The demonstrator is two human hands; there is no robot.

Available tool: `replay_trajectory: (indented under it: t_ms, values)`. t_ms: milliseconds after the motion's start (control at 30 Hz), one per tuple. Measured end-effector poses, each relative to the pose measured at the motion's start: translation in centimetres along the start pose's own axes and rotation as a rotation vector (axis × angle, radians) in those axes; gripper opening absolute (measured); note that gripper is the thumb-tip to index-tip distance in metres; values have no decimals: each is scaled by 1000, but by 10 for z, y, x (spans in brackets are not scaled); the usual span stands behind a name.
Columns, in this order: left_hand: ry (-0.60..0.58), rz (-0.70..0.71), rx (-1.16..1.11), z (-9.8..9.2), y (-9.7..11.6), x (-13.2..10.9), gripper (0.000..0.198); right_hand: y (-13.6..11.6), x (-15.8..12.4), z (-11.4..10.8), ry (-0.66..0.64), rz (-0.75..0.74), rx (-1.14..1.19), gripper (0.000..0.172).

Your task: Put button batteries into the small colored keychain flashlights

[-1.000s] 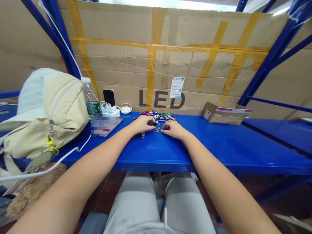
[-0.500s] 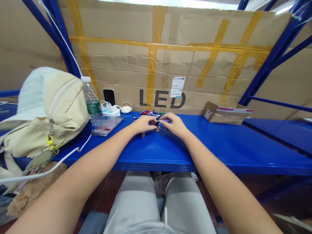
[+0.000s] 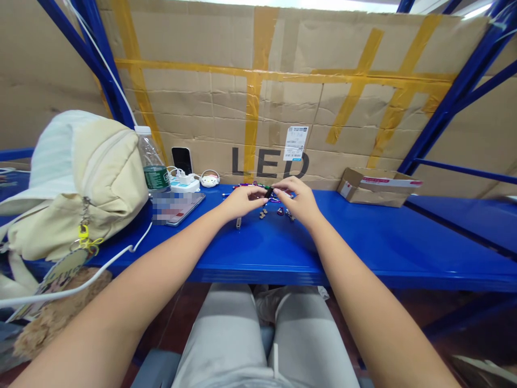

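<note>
Above the blue table, my left hand (image 3: 245,200) and my right hand (image 3: 298,200) meet at a small black stick-like piece (image 3: 269,192). The fingertips of both hands pinch it, the left from one end and the right from the other. Its exact kind is too small to make out. Behind the fingers lies a pile of thin coloured pen-like sticks (image 3: 239,186), partly hidden by my hands. In front of them are small tan bits (image 3: 263,214), a small reddish piece (image 3: 280,211) and metal bits (image 3: 290,216). A short metallic piece (image 3: 238,222) lies by my left wrist.
To the left stand a cream backpack (image 3: 109,178), a bottle (image 3: 155,175) with a green label, a white power strip (image 3: 186,184) and a phone (image 3: 188,209) lying flat. An open cardboard box (image 3: 375,193) sits at right. A large cardboard sheet (image 3: 181,113) closes off the back.
My right hand has risen slightly and shifted right. The black piece is higher and shows more between the fingertips. The reddish and metal bits under the right hand have come into view.
</note>
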State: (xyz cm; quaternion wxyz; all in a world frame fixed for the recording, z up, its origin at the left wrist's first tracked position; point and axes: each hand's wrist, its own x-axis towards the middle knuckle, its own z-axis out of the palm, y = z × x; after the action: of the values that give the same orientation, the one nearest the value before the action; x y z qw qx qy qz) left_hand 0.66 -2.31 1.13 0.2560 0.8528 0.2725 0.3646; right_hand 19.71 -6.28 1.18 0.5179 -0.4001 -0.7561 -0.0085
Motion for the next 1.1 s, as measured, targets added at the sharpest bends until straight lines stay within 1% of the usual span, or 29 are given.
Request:
replay_trajectory:
  t_ms: [100,200,300,367,500,633,700,767,833,900,1000,1100]
  values:
    - [-3,-6,-4,0,-1,0,28,-1,0,1,-16,1,-25,15]
    - [-11,-9,22,-1,-4,1,28,0,1,2,-51,49,-75,15]
    - [-18,-17,68,-1,-7,1,28,6,2,-1,-75,161,-174,20]
    - [-18,-30,109,-3,-9,1,27,13,2,-5,-111,256,-269,20]
    - [-16,-57,182,-5,-12,-1,27,27,-2,-17,-281,444,-442,10]
    - [-44,-63,223,-7,-12,-2,28,32,-6,-20,-437,570,-527,25]
    - [-60,-63,235,-7,-11,-3,28,32,-6,-18,-493,600,-537,27]
    - [-72,-67,241,-7,-11,-3,28,31,-6,-14,-527,607,-522,25]
    - [-84,-76,242,-7,-11,-2,28,29,-5,-12,-524,594,-482,24]
    - [-93,-92,237,-7,-11,-2,27,25,-4,-10,-487,556,-410,22]
    - [-112,-113,211,-6,-12,-2,27,16,-3,-7,-382,479,-252,21]
    - [-142,-118,158,-5,-11,-2,26,7,-2,0,-278,437,-95,24]
